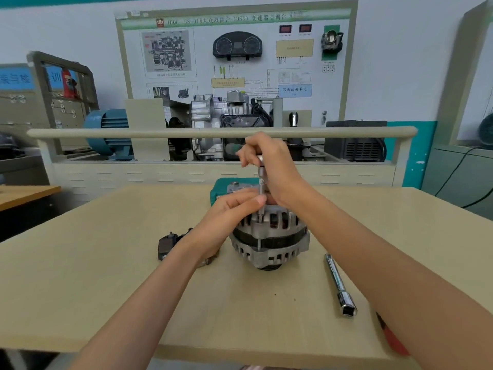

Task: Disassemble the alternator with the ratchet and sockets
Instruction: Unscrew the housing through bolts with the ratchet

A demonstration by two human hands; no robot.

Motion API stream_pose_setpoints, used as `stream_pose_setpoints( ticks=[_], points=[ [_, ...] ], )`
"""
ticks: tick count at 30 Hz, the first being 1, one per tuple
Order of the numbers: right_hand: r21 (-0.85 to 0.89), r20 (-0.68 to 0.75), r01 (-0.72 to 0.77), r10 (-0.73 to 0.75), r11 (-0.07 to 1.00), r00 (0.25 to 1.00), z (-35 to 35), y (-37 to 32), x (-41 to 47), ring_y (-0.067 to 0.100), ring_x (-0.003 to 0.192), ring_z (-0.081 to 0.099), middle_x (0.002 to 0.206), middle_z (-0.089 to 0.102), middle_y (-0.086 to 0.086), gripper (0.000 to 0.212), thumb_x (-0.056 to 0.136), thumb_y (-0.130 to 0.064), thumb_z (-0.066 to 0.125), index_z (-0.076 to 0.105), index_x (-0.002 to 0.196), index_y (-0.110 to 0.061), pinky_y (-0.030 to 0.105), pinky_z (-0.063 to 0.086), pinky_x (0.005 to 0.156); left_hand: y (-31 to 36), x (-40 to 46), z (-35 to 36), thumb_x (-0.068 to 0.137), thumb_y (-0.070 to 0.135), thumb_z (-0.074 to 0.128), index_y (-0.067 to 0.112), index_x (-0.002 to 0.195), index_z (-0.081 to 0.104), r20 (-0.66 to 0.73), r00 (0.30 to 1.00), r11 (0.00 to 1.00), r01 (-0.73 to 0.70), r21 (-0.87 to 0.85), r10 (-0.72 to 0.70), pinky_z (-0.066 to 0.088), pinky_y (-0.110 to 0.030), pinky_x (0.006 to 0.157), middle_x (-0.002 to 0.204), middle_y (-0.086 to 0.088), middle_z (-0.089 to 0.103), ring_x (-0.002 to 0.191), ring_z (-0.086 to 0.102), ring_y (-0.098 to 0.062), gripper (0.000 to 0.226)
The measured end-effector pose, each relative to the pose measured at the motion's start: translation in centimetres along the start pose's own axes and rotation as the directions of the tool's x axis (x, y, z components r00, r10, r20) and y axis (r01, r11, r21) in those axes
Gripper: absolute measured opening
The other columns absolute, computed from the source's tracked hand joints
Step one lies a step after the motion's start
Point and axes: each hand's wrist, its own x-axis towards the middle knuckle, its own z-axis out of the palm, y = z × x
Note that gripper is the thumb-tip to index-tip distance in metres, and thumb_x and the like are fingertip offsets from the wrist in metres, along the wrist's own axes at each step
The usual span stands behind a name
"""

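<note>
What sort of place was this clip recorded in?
Probably an automotive training workshop: a white wall-mounted instruction board with wiring diagrams and an instrument cluster, a silver cutaway gearbox display behind the beige wooden workbench, and a blue electric motor.

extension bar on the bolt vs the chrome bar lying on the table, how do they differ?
Pose: the extension bar stands upright on the alternator; the chrome bar lies flat on the table.
Handling: the right hand grips the extension bar's top and the left hand steadies its shaft; the chrome bar is untouched.
Build: the extension bar looks thinner; the chrome bar looks thicker, with a square socket end.
Both are shiny metal.
</note>
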Motion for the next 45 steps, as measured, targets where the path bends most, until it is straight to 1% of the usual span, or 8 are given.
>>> stream_pose_setpoints(
  ticks=[4, 9, 17, 24, 29, 34, 38, 45],
  points=[
    [-0.493, -0.035, 0.161, -0.204, 0.855, 0.978, -0.1, 0.3, -1.5, 0.019, 0.074, 0.048, 0.066, 0.048, 0.000, 0.030, 0.089, -0.017, 0.041, 0.049, 0.061, -0.012, 0.031, 0.033, 0.089, -0.4, 0.0, 0.2, 0.085, 0.034, 0.064, 0.031, 0.090, 0.077, -0.086, 0.996, 1.000, -0.024, 0.006, 0.025, 0.049, -0.017, 0.085, 0.105, 0.008, 0.072, 0.104, 0.064, -0.007, 0.014],
    [-0.987, -0.093, -0.139, -0.417, -0.083, 0.904, 1.5, 0.8, -4.3, 0.022, 0.081, 0.028, 0.082, 0.033, 0.005, 0.027, 0.080, -0.038, 0.043, 0.045, 0.089, -0.013, 0.038, 0.018, 0.084, -0.8, 0.1, 0.4, 0.088, -0.007, 0.046, 0.034, 0.083, 0.074, -0.170, 0.985, 0.999, -0.014, 0.047, 0.022, 0.048, -0.010, 0.059, 0.071, 0.014, 0.072, 0.070, 0.066, 0.005, 0.049],
    [-0.188, -0.114, 0.044, -0.066, 0.981, 0.991, 0.3, 0.0, 0.2, 0.011, 0.055, 0.044, 0.048, 0.044, 0.000, 0.051, 0.094, -0.021, 0.036, 0.042, 0.044, -0.010, 0.030, 0.037, 0.075, -0.3, 0.2, 0.1, 0.090, 0.040, 0.053, 0.025, 0.107, 0.073, -0.016, 1.000, 0.999, 0.000, -0.052, 0.000, 0.042, -0.028, 0.097, 0.117, 0.004, 0.068, 0.114, 0.060, -0.011, 0.030],
    [0.355, 0.195, -0.074, 0.003, 0.932, 0.981, 0.1, 0.5, 1.0, 0.016, 0.064, 0.060, 0.043, 0.049, 0.005, 0.060, 0.094, -0.021, 0.025, 0.040, 0.036, -0.015, 0.032, 0.043, 0.091, -0.5, 0.2, -0.2, 0.088, 0.038, 0.059, 0.021, 0.106, 0.074, -0.013, 0.999, 0.997, -0.048, -0.064, 0.047, 0.045, -0.016, 0.092, 0.123, 0.002, 0.064, 0.118, 0.057, -0.012, 0.029],
    [-0.084, -0.021, 0.214, -0.216, 0.973, 0.976, 0.4, 0.4, -0.8, 0.020, 0.067, 0.050, 0.057, 0.048, 0.005, 0.038, 0.091, -0.012, 0.033, 0.046, 0.055, -0.009, 0.031, 0.049, 0.082, -0.5, 0.2, 0.3, 0.085, 0.025, 0.064, 0.024, 0.092, 0.078, -0.096, 0.994, 0.998, -0.049, -0.048, 0.044, 0.048, -0.017, 0.087, 0.109, 0.006, 0.071, 0.109, 0.063, -0.009, 0.016],
    [-0.991, -0.088, -0.044, -0.370, 0.125, 0.925, 1.3, 0.8, -4.4, 0.025, 0.096, 0.042, 0.092, 0.047, 0.003, 0.029, 0.081, -0.036, 0.044, 0.049, 0.096, -0.012, 0.038, 0.020, 0.091, -0.3, 0.0, 0.6, 0.089, -0.005, 0.049, 0.040, 0.070, 0.073, -0.177, 0.982, 0.997, -0.066, 0.033, 0.071, 0.049, -0.014, 0.060, 0.068, 0.015, 0.070, 0.067, 0.064, 0.005, 0.055],
    [-0.994, -0.098, -0.111, -0.438, -0.004, 0.894, 2.1, 0.7, -6.1, 0.029, 0.105, 0.043, 0.100, 0.050, 0.010, 0.046, 0.075, -0.038, 0.041, 0.051, 0.109, -0.008, 0.040, 0.015, 0.099, 0.2, -0.1, 0.6, 0.095, 0.001, 0.042, 0.042, 0.068, 0.067, -0.143, 0.985, 0.992, -0.089, 0.085, 0.100, 0.047, -0.016, 0.058, 0.065, 0.017, 0.065, 0.062, 0.056, 0.007, 0.055],
    [-0.302, -0.131, 0.134, -0.181, 0.944, 0.975, 0.1, 0.2, -0.7, 0.007, 0.059, 0.047, 0.049, 0.046, -0.009, 0.050, 0.089, -0.036, 0.032, 0.049, 0.048, -0.013, 0.030, 0.035, 0.085, -0.2, 0.1, 0.3, 0.090, 0.033, 0.053, 0.023, 0.102, 0.074, -0.042, 0.999, 0.999, -0.012, -0.042, 0.010, 0.044, -0.029, 0.098, 0.111, 0.003, 0.071, 0.111, 0.062, -0.012, 0.026]
  ],
)
